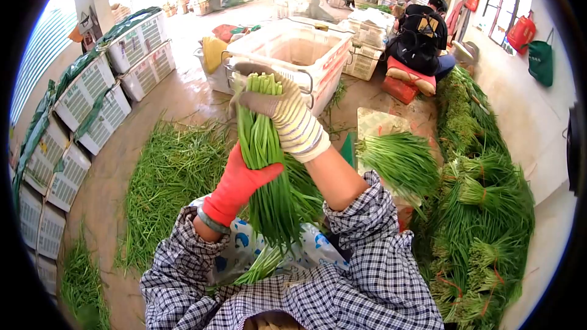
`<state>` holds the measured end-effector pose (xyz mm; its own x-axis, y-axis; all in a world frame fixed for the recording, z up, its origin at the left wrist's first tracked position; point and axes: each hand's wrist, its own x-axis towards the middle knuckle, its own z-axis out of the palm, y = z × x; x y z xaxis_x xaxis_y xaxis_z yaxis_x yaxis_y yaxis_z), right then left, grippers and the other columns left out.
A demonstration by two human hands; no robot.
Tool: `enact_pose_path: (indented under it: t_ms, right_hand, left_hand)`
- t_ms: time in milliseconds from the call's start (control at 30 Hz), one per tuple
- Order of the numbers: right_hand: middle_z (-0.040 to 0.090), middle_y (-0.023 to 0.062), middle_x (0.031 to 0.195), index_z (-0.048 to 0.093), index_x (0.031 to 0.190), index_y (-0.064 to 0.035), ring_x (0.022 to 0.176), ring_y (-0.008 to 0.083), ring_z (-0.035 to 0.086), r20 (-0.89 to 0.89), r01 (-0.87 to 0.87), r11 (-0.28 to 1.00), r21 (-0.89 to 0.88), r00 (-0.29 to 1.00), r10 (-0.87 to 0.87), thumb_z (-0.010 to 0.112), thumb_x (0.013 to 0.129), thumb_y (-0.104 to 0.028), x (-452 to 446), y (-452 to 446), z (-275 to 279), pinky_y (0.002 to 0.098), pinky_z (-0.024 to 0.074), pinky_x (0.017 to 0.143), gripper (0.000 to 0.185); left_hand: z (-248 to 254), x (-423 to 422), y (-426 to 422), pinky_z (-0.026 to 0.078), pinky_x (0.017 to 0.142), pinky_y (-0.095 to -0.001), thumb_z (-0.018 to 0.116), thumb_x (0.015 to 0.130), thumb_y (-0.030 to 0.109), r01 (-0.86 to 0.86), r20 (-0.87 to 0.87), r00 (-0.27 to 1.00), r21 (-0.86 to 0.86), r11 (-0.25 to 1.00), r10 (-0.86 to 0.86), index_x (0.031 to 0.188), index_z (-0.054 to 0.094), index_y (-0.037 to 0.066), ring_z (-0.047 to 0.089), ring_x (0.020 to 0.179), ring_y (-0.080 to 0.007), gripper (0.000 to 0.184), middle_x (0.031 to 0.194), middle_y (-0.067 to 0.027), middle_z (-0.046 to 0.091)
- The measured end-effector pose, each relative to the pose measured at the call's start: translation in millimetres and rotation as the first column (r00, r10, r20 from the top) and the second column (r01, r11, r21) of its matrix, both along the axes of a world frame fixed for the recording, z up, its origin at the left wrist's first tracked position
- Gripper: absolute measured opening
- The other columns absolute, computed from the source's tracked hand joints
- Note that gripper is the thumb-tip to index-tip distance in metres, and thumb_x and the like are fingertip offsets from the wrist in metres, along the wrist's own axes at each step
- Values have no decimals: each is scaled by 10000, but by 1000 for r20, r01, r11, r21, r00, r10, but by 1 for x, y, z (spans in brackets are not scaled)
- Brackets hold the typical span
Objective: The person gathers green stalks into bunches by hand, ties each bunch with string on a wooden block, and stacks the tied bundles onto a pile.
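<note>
My left hand (238, 184), in a red glove, wraps around the middle of a bunch of garlic chives (260, 137). My right hand (284, 105), in a striped glove with grey fingers, closes round the same bunch near its cut ends. The pale stem ends point up and away from me, and the dark leaf tips hang toward my lap. More loose chives (262, 266) lie on the blue-and-white patterned cover over my lap. To the right of my hands, a bunch of chives (397, 162) rests on a light board (379, 123).
Loose greens (174, 189) spread over the floor at left. Tied bunches (483, 198) are piled along the right wall. A large white crate (287, 43) stands ahead, and stacked crates (85, 95) line the left side. A person in dark clothing (422, 40) sits at back right.
</note>
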<state>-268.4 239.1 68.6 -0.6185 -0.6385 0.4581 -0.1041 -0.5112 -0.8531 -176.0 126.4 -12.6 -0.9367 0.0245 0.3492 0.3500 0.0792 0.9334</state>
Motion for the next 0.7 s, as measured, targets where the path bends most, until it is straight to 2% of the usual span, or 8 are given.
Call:
enact_pose_path:
  t_ms: [33,100,167,300,367,500,567,700]
  right_hand:
    - [602,141,1087,463,1304,1,1015,203,601,1,137,989,-52,991,-137,707,781,-66,-18,-4,-17,313,505,852,581]
    - [383,159,1428,58,1505,2,1309,235,393,81,-64,952,-300,993,92,707,757,-83,-39,1,-40,353,346,1080,993]
    - [373,150,1437,28,1503,2,1297,241,408,192,-9,926,-378,977,88,700,748,-66,-57,-13,-99,353,339,1086,1013]
    - [551,77,1216,372,1346,-23,1111,183,531,165,595,803,-35,796,-583,726,728,-6,4,43,-75,337,436,974,713]
    - [627,27,1016,550,1156,-39,895,128,595,401,659,672,-339,747,-530,714,770,15,31,78,-39,292,498,820,423]
    - [647,32,944,629,1044,-63,844,152,610,372,810,569,-143,577,-728,722,786,-83,32,193,0,299,502,792,275]
    - [662,51,954,626,1085,-68,850,163,622,181,926,317,-205,354,-917,731,794,-144,39,268,10,310,501,839,319]
    - [678,135,952,527,1262,13,880,202,659,-531,938,201,-283,21,-847,716,794,-46,63,391,57,352,564,814,509]
  left_hand:
    - [1,-6,1,493,856,-304,770,739,61,-57,7,998,48,997,57,1198,533,37,608,956,-137,518,1074,-37,637]
    - [-2,-29,-4,493,856,-304,765,741,55,-155,-96,983,-10,988,154,1239,516,39,607,965,-133,557,1085,-43,639]
    - [6,-45,0,504,851,-342,731,736,50,-344,-348,894,-127,930,283,1370,431,39,638,996,-200,701,1115,-102,647]
    - [41,-48,67,501,758,-457,688,702,81,-462,-488,862,-640,614,139,1483,268,53,601,927,-386,888,1036,-177,603]
    - [51,-47,98,498,740,-455,699,699,84,-416,-510,860,-678,606,21,1498,219,50,600,904,-380,933,1020,-172,593]
    - [45,-53,160,492,765,-446,769,671,147,-194,-382,899,-787,586,-216,1510,75,15,606,924,-371,1097,1122,-193,567]
    - [16,-70,166,481,891,-413,768,695,194,95,-82,922,-899,427,-377,1501,99,-1,577,1081,-374,1065,1304,-246,508]
    - [-80,-132,132,405,1034,-376,770,714,276,-125,-222,914,-951,283,-341,1490,197,15,492,1241,-346,998,1347,-258,468]
